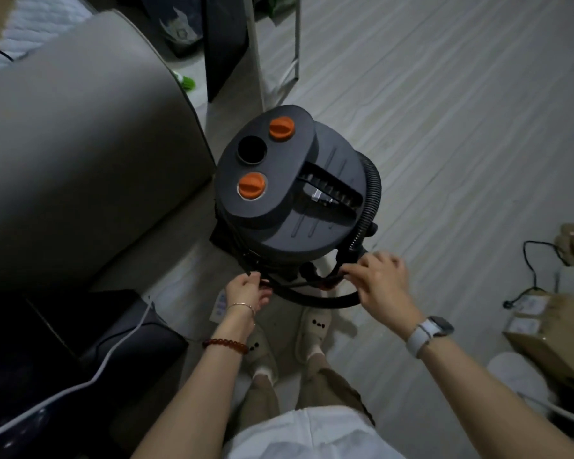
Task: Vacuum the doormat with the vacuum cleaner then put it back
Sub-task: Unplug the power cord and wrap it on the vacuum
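Note:
A dark grey canister vacuum cleaner (pixel 289 193) with two orange knobs and a round black opening on its top stands on the floor right in front of my feet. Its black ribbed hose (pixel 373 190) curls down the right side and loops along the near base. My left hand (pixel 247 291) pinches a dark part at the canister's near left edge. My right hand (pixel 380 279) has its fingers curled over the hose and fittings at the near right. No doormat is visible.
A large grey curved piece of furniture (pixel 80 154) fills the left. A dark unit with a white cable (pixel 120 342) sits at lower left. Cardboard boxes (pixel 544 339) and a black cord lie on the right. White frame legs (pixel 279 61) stand behind the vacuum on pale wood flooring.

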### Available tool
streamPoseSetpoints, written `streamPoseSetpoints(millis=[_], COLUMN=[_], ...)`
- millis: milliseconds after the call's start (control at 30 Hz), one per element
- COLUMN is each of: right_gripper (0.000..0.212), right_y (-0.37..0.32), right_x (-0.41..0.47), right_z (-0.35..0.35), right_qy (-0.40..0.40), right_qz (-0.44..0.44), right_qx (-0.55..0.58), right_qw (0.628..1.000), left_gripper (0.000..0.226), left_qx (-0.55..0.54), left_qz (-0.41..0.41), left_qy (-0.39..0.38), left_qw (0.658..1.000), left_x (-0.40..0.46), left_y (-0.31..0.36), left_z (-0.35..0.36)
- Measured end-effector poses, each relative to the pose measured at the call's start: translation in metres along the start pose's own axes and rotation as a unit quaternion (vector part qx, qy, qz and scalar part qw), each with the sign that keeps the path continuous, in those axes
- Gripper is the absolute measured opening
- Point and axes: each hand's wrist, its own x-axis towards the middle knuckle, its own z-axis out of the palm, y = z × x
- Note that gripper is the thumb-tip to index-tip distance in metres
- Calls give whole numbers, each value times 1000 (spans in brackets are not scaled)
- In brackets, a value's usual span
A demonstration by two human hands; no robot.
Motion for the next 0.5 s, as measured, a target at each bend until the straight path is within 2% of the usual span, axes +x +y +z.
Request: streamPoseSetpoints(millis=[67, 167, 267, 333, 367, 400, 433, 500], right_gripper=[13, 8, 24, 17, 14, 16, 19, 20], right_y=[23, 50, 66, 72, 75, 78, 82, 94], right_x=[14, 46, 79, 100, 109, 118, 124, 131], right_z=[-3, -12, -17, -18, -18, -15, -13, -2], right_qy=[41, 84, 107, 117, 116, 113, 101, 70], right_qz=[-2, -55, -92, -121, -129, -134, -138, -154], right_qx=[-38, -59, -48, -43, -35, -28, -21, -8], right_qw=[998, 993, 989, 985, 984, 984, 985, 986], left_gripper=[22, 28, 28, 25, 21, 16, 17, 34], left_qx=[13, -32, -72, -61, -29, 32, 119, 302], left_qz=[-7, -33, -37, 10, 64, 137, 220, 378], left_qy=[-3, 22, 37, 50, 77, 123, 176, 225], left_qw=[1000, 999, 996, 997, 995, 982, 952, 846], left_x=[6, 15, 15, 8, 4, 1, -2, 2], left_y=[2, 5, 7, 9, 10, 10, 11, 6], left_z=[18, 51, 83, 102, 110, 115, 119, 121])
